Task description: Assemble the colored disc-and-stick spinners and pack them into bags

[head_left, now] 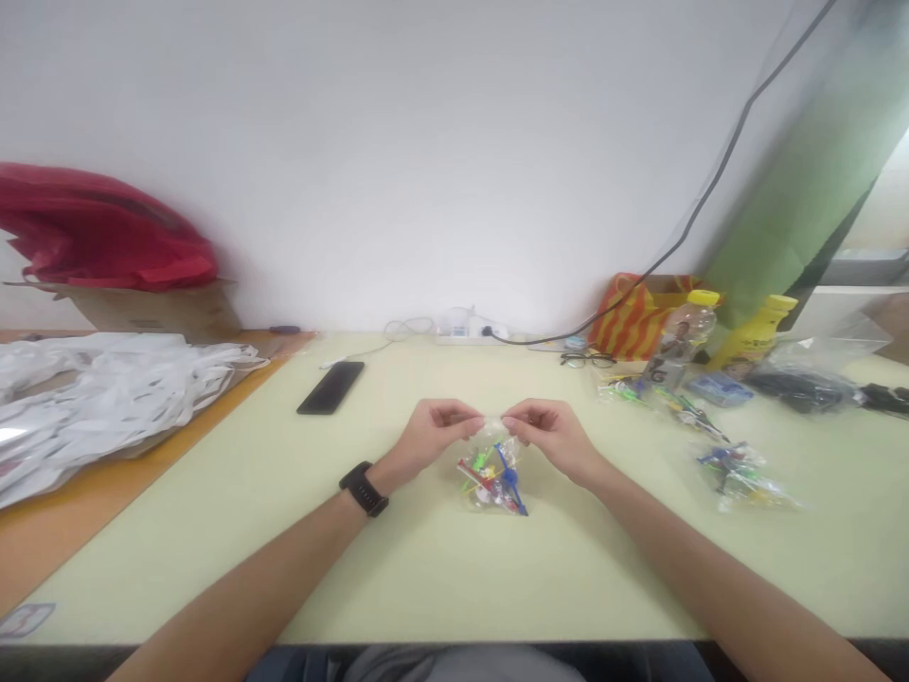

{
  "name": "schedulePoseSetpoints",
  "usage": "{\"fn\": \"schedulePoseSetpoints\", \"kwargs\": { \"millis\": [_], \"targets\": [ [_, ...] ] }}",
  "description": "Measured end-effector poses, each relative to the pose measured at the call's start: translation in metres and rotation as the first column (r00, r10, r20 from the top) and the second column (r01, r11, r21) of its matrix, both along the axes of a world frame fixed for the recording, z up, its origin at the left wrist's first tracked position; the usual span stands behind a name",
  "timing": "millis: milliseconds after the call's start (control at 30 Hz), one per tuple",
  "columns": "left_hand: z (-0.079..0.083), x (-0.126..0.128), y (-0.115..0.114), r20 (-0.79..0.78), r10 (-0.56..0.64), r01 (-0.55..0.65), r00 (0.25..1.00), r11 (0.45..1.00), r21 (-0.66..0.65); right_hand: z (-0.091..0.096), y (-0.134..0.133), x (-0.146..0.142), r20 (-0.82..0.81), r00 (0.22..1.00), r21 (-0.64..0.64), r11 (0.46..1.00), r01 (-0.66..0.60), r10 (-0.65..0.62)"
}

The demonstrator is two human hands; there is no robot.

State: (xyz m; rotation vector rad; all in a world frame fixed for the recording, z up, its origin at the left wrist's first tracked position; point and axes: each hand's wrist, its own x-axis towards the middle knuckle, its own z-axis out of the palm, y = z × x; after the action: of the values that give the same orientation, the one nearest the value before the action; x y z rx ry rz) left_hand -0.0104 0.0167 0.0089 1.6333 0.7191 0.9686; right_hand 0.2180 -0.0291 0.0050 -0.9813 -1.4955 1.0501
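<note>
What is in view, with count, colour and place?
held packet: 1, transparent, centre
other packets: several, transparent, right
phone: 1, black, mid-left
glasses: 1, dark, rear right
striped bag: 1, red-yellow, rear right
bottles: 2, transparent and yellow, right
pack: 1, blue, right
bundle: 1, black, far right
power strip: 1, white, rear
cables: 2+, grey and white, rear
pile: 1, white, left
box: 1, brown, left
red bag: 1, red, atop box
table: 1, pale green, centre
surface: 1, orange, under pile
wall: 1, white, rear
sticker: 1, white, near left
watch: 1, black, left wrist
left hand: 1, bare, packet's top
right hand: 1, bare, packet's top
</note>
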Motion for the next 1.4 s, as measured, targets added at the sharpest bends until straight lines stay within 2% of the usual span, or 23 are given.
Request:
{"fn": "schedulePoseSetpoints", "kwargs": {
  "millis": [333, 533, 667, 833, 967, 1033, 1200, 1400],
  "targets": [
    [-0.0010, -0.0030, 0.0025, 0.047, 0.011, -0.009, 0.999, 0.999, -0.042, -0.0038, 0.0003, 0.0034, -0.102, 0.994, -0.031, 0.999, 0.028, -0.031],
    [-0.0055, -0.0045, 0.0054, 0.099, 0.012, -0.003, 0.995, 0.996, -0.087, -0.0061, 0.0006, 0.0018, -0.249, 0.969, -0.114, 0.993, -0.034, 0.005],
    [-0.0031, -0.0057, 0.0047, 0.075, -0.023, 0.027, 0.997, 0.998, -0.056, -0.0061, 0.0009, 0.0033, -0.296, 0.955, -0.122, 0.991, -0.060, 0.021],
    [0.0014, -0.0042, 0.0009, 0.008, 0.002, -0.002, 1.000, 1.000, -0.006, -0.0029, 0.0003, 0.0071, -0.186, 0.981, -0.033, 0.998, -0.058, 0.051],
    [0.0022, -0.0035, 0.0004, -0.021, 0.051, -0.050, 0.998, 0.999, 0.012, -0.0012, 0.0003, 0.0061, 0.018, 0.999, 0.038, 0.999, 0.034, -0.035],
    [0.0018, -0.0037, 0.0014, -0.054, 0.068, -0.066, 0.996, 0.997, 0.049, -0.0020, 0.0013, 0.0056, 0.061, 0.996, 0.051, 0.997, 0.065, -0.068],
    [-0.0005, -0.0043, 0.0045, -0.117, 0.068, -0.053, 0.991, 0.991, 0.127, -0.0031, 0.0027, 0.0051, 0.082, 0.995, 0.037, 0.997, 0.061, -0.064],
    [-0.0020, -0.0064, 0.0077, -0.084, 0.051, -0.045, 0.995, 0.996, 0.072, -0.0006, 0.0012, 0.0032, -0.011, 0.998, -0.004, 0.998, 0.058, -0.058]
  ]
}}
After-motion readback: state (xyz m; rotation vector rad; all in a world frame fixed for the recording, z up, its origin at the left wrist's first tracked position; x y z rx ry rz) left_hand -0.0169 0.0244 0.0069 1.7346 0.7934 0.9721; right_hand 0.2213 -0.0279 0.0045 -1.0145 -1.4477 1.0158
